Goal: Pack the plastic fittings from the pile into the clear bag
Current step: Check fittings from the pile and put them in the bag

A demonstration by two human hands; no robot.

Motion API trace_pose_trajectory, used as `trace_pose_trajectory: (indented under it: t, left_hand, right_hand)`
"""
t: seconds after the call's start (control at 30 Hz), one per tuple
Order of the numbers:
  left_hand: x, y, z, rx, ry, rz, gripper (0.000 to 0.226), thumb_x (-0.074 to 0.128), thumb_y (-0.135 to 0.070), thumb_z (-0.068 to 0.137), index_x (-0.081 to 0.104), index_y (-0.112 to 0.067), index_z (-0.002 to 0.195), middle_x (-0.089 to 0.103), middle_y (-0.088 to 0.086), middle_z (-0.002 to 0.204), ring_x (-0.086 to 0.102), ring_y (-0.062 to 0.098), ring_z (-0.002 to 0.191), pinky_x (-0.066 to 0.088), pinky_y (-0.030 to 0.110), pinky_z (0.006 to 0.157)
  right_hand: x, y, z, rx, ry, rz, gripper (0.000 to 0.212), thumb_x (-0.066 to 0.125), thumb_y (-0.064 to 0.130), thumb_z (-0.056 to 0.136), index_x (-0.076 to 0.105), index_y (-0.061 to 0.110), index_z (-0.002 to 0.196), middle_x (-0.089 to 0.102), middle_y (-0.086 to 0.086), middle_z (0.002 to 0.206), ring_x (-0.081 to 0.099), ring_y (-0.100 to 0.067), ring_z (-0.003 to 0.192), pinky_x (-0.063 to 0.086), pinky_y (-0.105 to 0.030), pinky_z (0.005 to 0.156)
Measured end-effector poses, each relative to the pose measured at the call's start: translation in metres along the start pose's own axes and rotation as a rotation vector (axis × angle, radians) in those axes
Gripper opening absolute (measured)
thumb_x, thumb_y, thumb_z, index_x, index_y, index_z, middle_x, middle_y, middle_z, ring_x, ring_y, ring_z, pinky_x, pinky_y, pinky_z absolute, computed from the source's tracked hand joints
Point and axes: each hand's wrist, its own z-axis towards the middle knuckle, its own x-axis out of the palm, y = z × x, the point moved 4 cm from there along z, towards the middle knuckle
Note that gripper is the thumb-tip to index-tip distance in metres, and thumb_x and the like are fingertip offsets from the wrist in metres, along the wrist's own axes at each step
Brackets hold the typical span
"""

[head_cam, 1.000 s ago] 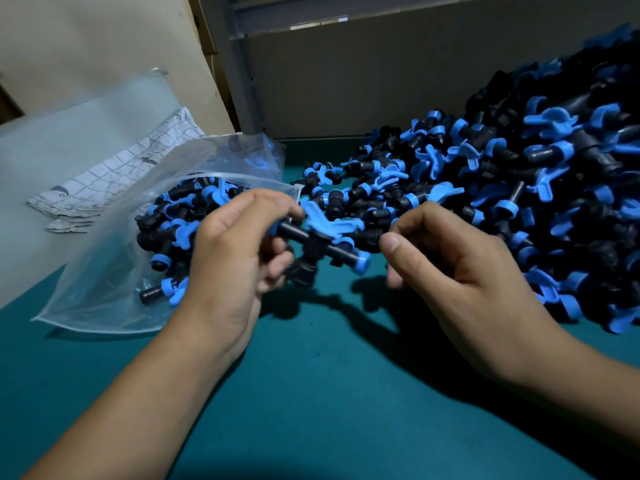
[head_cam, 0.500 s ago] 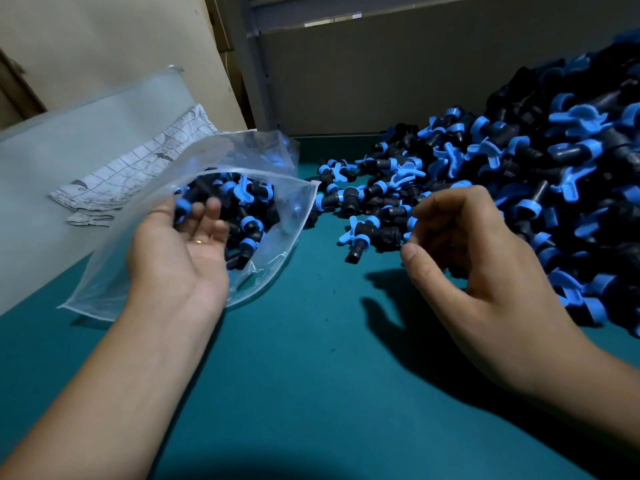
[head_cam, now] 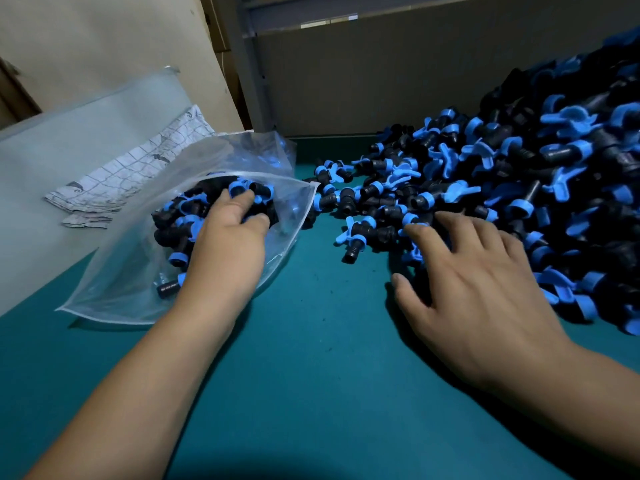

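Two bare hands work over a teal-green counter [head_cam: 311,358]. A large pile of black plastic fittings with blue collars and blue wing-shaped handles [head_cam: 519,174] fills the right and far-right part of the counter, rising toward the far right corner and thinning out to scattered pieces toward the middle. One loose black-and-blue fitting [head_cam: 360,235] lies at the pile's near left edge, just left of the right hand's fingertips.

A clear, soft plastic bag [head_cam: 114,292] lies on the left of the counter with its open mouth facing right, toward the pile, and its upper flap raised. It already holds a heap of the same fittings. The left hand [head_cam: 227,237] reaches into the bag's mouth, palm down, its fingers bent over the fittings inside and touching them; whether it grasps any of them cannot be told. The right hand [head_cam: 478,289] lies palm down at the near left edge of the pile, released, with fingers spread and nearly straight, the fingertips resting on fittings there and the thumb out to the left above the counter.

Behind the bag on the far left, a folded white cloth with a thin grid pattern [head_cam: 131,174] lies on a pale surface, with a flat frosted plastic sheet [head_cam: 90,126] beside it. A grey panel [head_cam: 381,71] stands along the far edge.
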Motion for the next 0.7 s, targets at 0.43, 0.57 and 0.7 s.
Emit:
trace_pose_trajectory:
  t: [0.43,0.57,0.7]
  left_hand:
    - [-0.018,-0.028,-0.032,0.57,-0.333,0.009,0.019,0.049,-0.011,0.084,0.064,-0.006,0.073,0.058,0.007,0.069,0.052,0.027,0.068,0.04,0.04,0.062]
    - [0.01,-0.034,-0.045,0.617,0.187,-0.027,0.019,0.054,-0.008,0.087,0.067,-0.016,0.076,0.056,-0.002,0.061,0.051,0.023,0.055,0.037,0.034,0.054]
    - [0.019,-0.029,-0.045,0.541,0.373,-0.003,0.016,0.059,-0.019,0.093,0.074,-0.021,0.089,0.061,-0.004,0.067,0.049,0.016,0.054,0.036,0.027,0.055]
  right_hand:
    - [-0.002,0.005,-0.004,-0.278,-0.12,0.372,0.035,0.058,0.053,0.092,0.049,0.03,0.117,0.041,0.009,0.117,0.05,-0.017,0.107,0.045,-0.033,0.089]
    - [-0.005,0.004,-0.002,-0.315,-0.138,0.511,0.025,0.07,0.035,0.088,0.055,0.03,0.108,0.045,0.01,0.109,0.052,-0.012,0.096,0.043,-0.027,0.082]
    - [-0.015,0.005,-0.006,-0.424,-0.272,0.651,0.019,0.074,0.004,0.087,0.064,0.018,0.096,0.054,0.003,0.097,0.056,-0.012,0.087,0.044,-0.02,0.077]
